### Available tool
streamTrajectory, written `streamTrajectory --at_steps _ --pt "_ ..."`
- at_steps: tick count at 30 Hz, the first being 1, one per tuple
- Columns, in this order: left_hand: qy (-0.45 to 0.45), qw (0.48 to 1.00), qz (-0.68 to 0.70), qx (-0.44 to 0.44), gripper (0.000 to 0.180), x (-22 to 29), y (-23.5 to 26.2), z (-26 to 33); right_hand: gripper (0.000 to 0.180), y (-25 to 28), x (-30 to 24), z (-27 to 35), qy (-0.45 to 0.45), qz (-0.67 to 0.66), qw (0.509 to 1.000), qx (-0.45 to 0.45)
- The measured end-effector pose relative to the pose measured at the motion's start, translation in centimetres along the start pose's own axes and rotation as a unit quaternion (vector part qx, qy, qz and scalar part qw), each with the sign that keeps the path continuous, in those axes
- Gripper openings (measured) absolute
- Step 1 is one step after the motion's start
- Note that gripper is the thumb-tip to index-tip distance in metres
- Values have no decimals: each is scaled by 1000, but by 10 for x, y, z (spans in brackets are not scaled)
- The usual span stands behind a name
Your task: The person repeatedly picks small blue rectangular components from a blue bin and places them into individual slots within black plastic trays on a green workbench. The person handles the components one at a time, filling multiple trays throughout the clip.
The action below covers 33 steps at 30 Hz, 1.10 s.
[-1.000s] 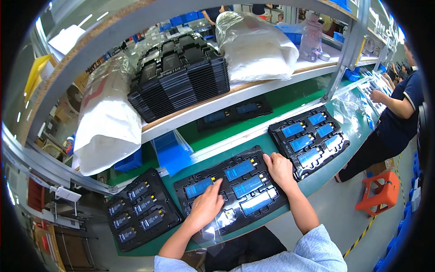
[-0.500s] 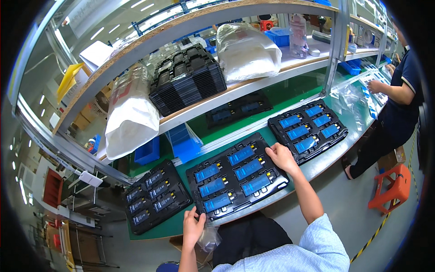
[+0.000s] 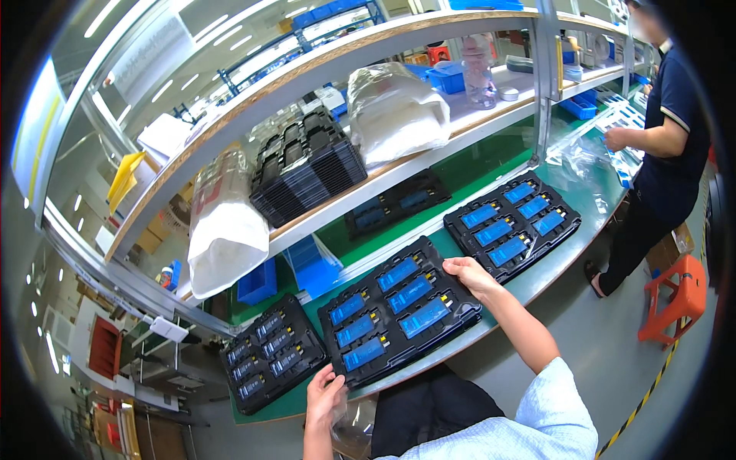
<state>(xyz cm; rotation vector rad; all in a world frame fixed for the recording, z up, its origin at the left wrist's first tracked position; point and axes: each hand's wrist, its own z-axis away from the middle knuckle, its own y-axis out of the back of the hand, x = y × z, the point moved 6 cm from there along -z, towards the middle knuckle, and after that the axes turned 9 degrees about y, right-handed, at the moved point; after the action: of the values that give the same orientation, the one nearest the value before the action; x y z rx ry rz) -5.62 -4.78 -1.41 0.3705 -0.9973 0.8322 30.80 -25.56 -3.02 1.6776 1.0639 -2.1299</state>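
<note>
A black plastic tray (image 3: 406, 366) with blue rectangular battery packs (image 3: 355, 330) in its pockets lies in front of me on the green bench. My right hand (image 3: 473, 277) pinches its far right edge between thumb and fingers. At the near left corner, the fingers of my left hand (image 3: 325, 393) close on the rim. Another black tray (image 3: 268, 391), with darker packs whose printed faces show, sits beside it on the left. To the right is a third tray (image 3: 565, 227) of blue packs. Clear plastic (image 3: 355, 424) hangs just below my left hand.
Above the bench, a shelf holds stacked black trays (image 3: 307, 180), white plastic-wrapped bags (image 3: 228, 245) and a pink bottle (image 3: 478, 73). Under it are a blue bin (image 3: 257, 282) and blue sheets (image 3: 313, 264). A co-worker (image 3: 665, 130) stands at right, near an orange stool (image 3: 673, 299).
My view has shifted, so the shelf and bench sit differently in the picture. Both hands stay at the same two corners of the middle tray.
</note>
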Motion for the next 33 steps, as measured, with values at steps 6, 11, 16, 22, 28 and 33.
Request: streamTrajectory --at_steps 6,11,16,22,28,33 --pt "29 995 39 -89 37 24 -17 4 30 10 -20 -8 25 61 998 -3" --pt "-19 990 -36 -136 35 56 -85 -7 33 73 -68 -19 103 135 984 48" --pt "-54 966 -74 -243 23 65 -199 -28 27 161 -143 -22 111 311 936 120" --pt "-133 936 -212 -246 38 39 -326 -79 26 308 -180 -47 92 447 851 260" --pt "-233 861 -429 -143 93 30 -374 -83 26 337 -172 -50 71 622 690 363" --pt "-246 799 -521 -170 92 16 -381 -79 23 316 -163 -30 180 583 644 461"
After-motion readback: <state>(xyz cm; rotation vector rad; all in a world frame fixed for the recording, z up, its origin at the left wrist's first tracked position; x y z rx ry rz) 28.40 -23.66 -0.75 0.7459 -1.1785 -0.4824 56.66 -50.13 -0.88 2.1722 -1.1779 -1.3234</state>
